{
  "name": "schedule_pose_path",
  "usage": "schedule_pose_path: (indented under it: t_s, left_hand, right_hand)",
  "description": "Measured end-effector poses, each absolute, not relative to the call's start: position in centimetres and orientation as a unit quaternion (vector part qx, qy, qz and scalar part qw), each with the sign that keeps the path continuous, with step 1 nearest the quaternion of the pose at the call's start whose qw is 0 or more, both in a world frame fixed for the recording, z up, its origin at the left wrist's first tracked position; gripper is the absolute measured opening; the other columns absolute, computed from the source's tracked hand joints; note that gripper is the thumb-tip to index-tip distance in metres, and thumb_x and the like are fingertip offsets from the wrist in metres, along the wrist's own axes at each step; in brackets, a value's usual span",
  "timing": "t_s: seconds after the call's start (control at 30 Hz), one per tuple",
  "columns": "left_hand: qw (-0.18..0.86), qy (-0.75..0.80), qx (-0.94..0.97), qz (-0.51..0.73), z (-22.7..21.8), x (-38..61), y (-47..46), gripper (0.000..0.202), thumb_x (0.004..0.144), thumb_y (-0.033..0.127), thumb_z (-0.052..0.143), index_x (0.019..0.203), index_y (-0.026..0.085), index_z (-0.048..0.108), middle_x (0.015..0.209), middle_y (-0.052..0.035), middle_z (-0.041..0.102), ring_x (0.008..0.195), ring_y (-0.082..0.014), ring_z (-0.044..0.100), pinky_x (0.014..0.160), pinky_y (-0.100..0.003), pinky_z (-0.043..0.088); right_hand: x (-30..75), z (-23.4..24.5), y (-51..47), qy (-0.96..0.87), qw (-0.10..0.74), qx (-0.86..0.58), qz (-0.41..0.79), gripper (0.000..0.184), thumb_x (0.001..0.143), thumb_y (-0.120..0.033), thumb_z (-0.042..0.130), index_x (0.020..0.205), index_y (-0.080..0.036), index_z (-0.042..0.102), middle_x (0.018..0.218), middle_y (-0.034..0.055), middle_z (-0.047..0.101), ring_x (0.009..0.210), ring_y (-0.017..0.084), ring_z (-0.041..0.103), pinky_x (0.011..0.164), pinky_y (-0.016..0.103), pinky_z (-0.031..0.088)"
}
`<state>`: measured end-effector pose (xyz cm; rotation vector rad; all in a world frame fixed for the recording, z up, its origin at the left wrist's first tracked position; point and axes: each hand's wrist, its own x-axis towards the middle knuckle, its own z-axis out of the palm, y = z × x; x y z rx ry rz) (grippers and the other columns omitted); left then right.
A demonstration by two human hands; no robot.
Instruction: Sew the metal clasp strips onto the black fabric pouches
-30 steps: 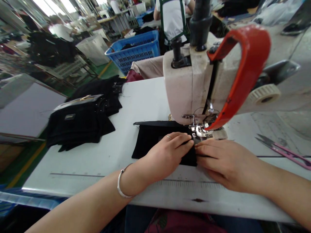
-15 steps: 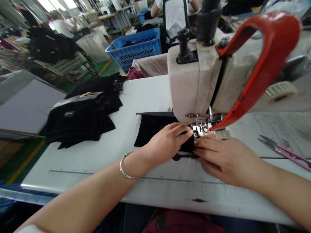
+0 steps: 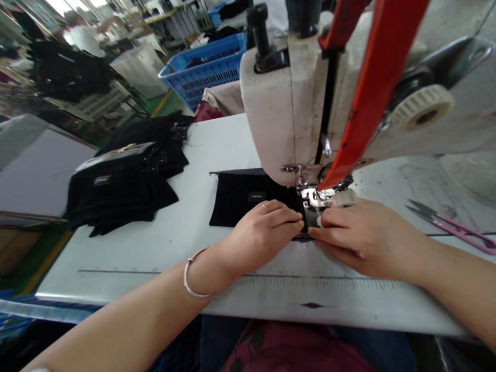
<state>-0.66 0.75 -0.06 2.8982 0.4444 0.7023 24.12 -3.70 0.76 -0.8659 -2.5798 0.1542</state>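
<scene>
A black fabric piece [image 3: 232, 199] with a small printed label [image 3: 257, 196] lies flat on the sewing machine table, its right edge at the presser foot [image 3: 315, 197]. My left hand [image 3: 267, 227], wearing a ring and a silver bangle [image 3: 186, 279], presses its closed fingertips on the fabric just left of the foot. On the other side, my right hand [image 3: 360, 235] has its fingers bent together at the fabric's right edge, close in front of the foot. The sewing machine head [image 3: 271, 108] rises above both hands, partly covering the fabric's far edge.
A stack of black fabric pieces [image 3: 120, 186] lies on the table's left. Pink-handled scissors [image 3: 451, 225] rest at the right. A red curved guard [image 3: 368, 93] hangs before the machine head. Behind the table stands a blue plastic basket [image 3: 209, 67].
My left hand has drawn slightly toward me along the fabric, and the label now shows. My right fingers have shifted a little at the edge. The whole view has also moved.
</scene>
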Motion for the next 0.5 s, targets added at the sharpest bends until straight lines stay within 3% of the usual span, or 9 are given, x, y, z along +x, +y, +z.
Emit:
schedule_pose_path:
  t_s: [0.27,0.5]
  left_hand:
    - [0.075,0.157,0.959,0.226,0.42,-0.50,0.86,0.015,0.101,0.013,0.056,0.107,0.014,0.070,0.110,-0.0070,0.075,0.100,-0.0167,0.069,0.091,-0.033,0.057]
    - [0.092,0.161,0.956,0.227,0.51,-0.53,0.88,0.018,0.101,0.010,0.055,0.111,0.014,0.068,0.111,-0.0066,0.076,0.102,-0.0158,0.069,0.092,-0.031,0.056]
  right_hand:
    - [24.96,1.15,-3.59,-0.921,0.206,-0.319,0.089,0.023,0.099,-0.022,0.052,0.102,-0.021,0.074,0.077,0.0022,0.061,0.069,0.017,0.051,0.064,0.034,0.029]
    - [24.78,1.22,-3.52,-0.917,0.217,-0.321,0.097,0.023,0.099,-0.020,0.051,0.091,-0.020,0.073,0.083,0.0023,0.064,0.072,0.017,0.053,0.064,0.033,0.031]
